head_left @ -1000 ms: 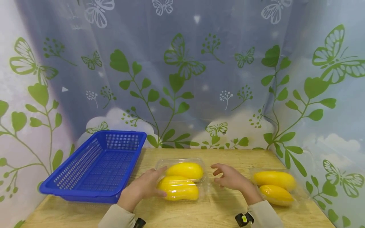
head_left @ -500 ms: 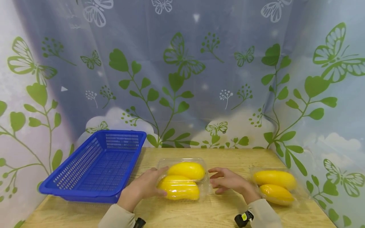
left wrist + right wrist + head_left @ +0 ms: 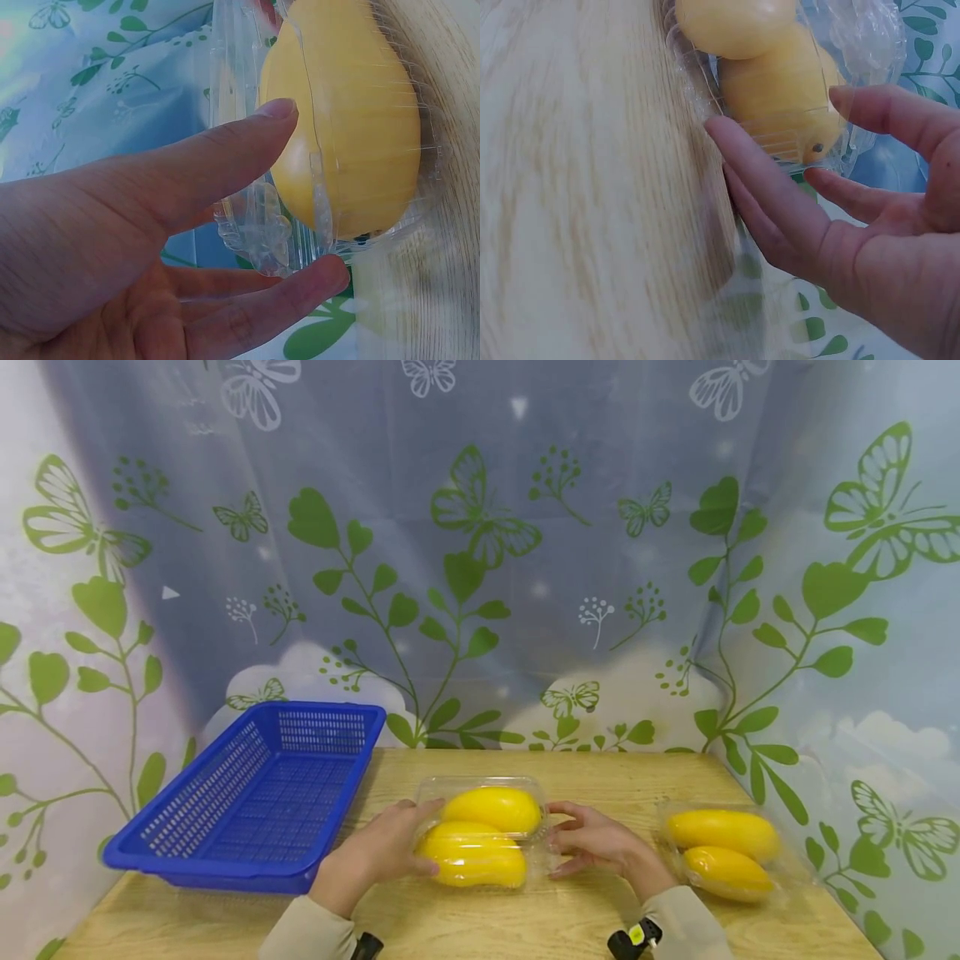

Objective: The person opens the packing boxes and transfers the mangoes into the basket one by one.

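A clear plastic clamshell box [image 3: 480,782] lies on the wooden table, holding two smooth, elongated yellow fruits [image 3: 491,810] that look like mangoes. At its left end my left hand [image 3: 382,847] grips the box, thumb and fingers spread around the edge; in the left wrist view the thumb [image 3: 225,161] lies over the clear wall. My right hand [image 3: 600,842] is at the opposite end, its extended fingers [image 3: 761,169] beside or lightly touching the plastic. A second clear box of similar yellow fruits [image 3: 723,833] rests to the right of my right forearm.
A blue perforated plastic basket [image 3: 187,866] stands on the left of the wooden table [image 3: 600,772], with nothing visible inside. Behind the table hangs a curtain [image 3: 570,560] printed with butterflies and leaves, which continues along both sides.
My right hand has moved left, up to the right end of the middle box. That box has shifted very slightly right, with my left hand staying at its left end.
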Demonstrator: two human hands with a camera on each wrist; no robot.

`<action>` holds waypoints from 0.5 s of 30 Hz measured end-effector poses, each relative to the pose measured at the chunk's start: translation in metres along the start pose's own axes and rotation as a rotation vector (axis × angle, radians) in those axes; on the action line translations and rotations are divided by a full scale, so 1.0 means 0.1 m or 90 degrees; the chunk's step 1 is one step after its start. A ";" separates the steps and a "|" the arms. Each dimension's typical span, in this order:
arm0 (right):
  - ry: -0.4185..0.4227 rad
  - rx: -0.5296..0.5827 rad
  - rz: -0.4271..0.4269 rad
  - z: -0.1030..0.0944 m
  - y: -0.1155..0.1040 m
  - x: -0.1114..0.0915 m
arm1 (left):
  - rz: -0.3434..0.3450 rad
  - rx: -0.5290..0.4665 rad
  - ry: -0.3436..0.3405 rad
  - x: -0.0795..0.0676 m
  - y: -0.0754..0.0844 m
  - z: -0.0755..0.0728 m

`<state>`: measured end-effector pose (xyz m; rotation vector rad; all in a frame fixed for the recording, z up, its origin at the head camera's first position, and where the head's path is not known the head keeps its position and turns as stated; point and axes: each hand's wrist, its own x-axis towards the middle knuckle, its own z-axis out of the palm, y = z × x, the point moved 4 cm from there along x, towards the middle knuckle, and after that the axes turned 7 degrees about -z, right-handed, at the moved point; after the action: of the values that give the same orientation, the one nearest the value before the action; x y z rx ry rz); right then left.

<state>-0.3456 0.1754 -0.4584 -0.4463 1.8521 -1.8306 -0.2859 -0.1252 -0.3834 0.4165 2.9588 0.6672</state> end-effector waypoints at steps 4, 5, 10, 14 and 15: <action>-0.020 0.031 -0.001 0.00 0.01 0.00 | 0.005 0.000 0.003 0.01 0.00 0.01; -0.024 0.035 -0.003 0.00 0.01 0.00 | 0.006 0.000 0.004 0.01 0.00 0.01; -0.032 0.041 -0.005 0.01 0.00 -0.01 | 0.004 0.000 0.010 0.01 -0.01 0.01; -0.024 0.042 -0.001 0.01 -0.01 -0.01 | 0.010 -0.001 0.010 0.01 0.00 0.01; -0.023 0.041 0.000 0.00 -0.01 -0.01 | 0.013 -0.003 0.009 0.01 0.00 0.01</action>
<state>-0.3443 0.1758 -0.4575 -0.4534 1.7634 -1.8653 -0.2869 -0.1245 -0.3847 0.4450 2.9695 0.6811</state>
